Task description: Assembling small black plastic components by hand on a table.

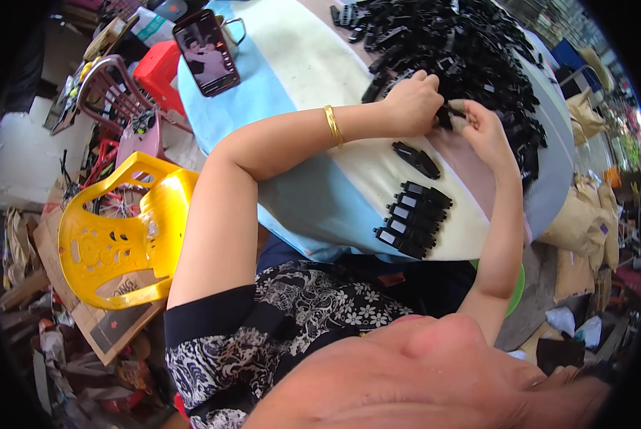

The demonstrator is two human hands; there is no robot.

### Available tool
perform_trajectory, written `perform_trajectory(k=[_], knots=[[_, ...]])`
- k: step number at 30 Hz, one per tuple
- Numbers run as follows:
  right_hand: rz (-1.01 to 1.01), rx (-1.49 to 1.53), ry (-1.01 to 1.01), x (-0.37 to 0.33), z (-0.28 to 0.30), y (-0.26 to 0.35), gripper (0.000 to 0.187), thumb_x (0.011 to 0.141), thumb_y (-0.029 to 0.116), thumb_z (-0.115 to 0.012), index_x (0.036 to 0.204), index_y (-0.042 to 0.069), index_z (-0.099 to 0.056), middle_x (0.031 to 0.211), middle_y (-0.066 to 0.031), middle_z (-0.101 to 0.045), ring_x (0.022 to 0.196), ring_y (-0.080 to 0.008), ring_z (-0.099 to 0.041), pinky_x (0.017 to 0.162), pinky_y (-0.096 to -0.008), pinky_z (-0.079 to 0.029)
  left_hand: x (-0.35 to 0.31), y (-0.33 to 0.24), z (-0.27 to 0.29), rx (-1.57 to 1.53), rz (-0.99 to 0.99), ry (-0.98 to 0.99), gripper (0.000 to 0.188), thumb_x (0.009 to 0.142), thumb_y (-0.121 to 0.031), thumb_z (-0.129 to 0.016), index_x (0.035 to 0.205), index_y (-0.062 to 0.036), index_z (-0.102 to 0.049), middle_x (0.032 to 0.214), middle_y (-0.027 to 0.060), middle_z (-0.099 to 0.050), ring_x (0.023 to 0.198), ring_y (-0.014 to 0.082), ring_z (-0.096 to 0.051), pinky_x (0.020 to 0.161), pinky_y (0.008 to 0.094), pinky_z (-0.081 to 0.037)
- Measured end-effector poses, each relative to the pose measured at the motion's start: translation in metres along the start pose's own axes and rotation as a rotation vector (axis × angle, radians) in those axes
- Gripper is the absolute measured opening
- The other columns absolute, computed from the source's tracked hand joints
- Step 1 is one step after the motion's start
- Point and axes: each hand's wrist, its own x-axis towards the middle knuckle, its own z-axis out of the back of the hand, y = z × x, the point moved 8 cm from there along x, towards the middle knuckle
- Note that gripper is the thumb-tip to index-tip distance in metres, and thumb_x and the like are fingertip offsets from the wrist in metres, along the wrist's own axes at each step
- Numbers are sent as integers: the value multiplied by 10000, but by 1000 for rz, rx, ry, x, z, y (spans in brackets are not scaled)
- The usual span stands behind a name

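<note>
My left hand (413,107), a gold bangle on its wrist, is closed with the fingers curled at the near edge of a heap of small black plastic parts (470,43). What it grips is hidden by the knuckles. Close beside it, my right hand (483,132) wears pale covers on its thumb and forefinger tips, which pinch a small black plastic part (446,107) between the two hands. Nearer me, a couple of loose black parts (417,159) lie on the cloth. Below them, several parts with grey panels sit in a neat stacked row (413,219).
A striped cloth covers the round table (292,36). A phone (206,53) leans against a mug (233,32) at the far left. A yellow plastic chair (124,232) stands left of me, with a pink chair (138,129) behind. Brown sacks (585,218) stand at the right.
</note>
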Motion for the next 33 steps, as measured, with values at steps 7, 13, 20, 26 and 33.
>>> perform_trajectory(k=[7,13,20,26,33], knots=[[246,-506,-18,-16,-39,64,205,709,-43,-585,912,-26,-611,819,-75,-582,621,-163,-556,572,-287,-437,-47,23,16,-246,34,-69,192,677,-185,-651,834,-81,-685,878,130,-603,881,305,-579,783,380,-474],[287,-579,-49,-15,-29,60,203,710,-60,-550,903,-24,-601,850,-119,-551,730,-288,-568,630,-349,-450,-44,25,14,-377,67,-17,223,670,-136,-654,876,-53,-675,861,136,-602,871,303,-583,782,376,-470],[241,-740,1,-19,-23,58,144,698,-61,-525,830,-31,-576,799,-139,-525,733,-322,-554,633,-383,-443,-47,30,11,-424,91,-48,209,671,-184,-675,838,-58,-682,851,132,-607,859,300,-590,780,376,-472],[321,-820,17,-17,-25,63,149,672,-69,-509,807,-43,-566,789,-155,-519,731,-341,-545,635,-398,-438,-44,31,12,-426,56,-73,187,671,-200,-686,778,-47,-671,831,121,-601,842,294,-587,755,376,-469],[313,-643,29,-15,-34,58,127,667,-11,-608,787,-42,-578,773,-142,-528,696,-324,-547,601,-372,-434,-40,21,10,-458,-25,-107,179,651,-184,-698,768,-51,-675,789,115,-599,801,289,-592,720,367,-476]])
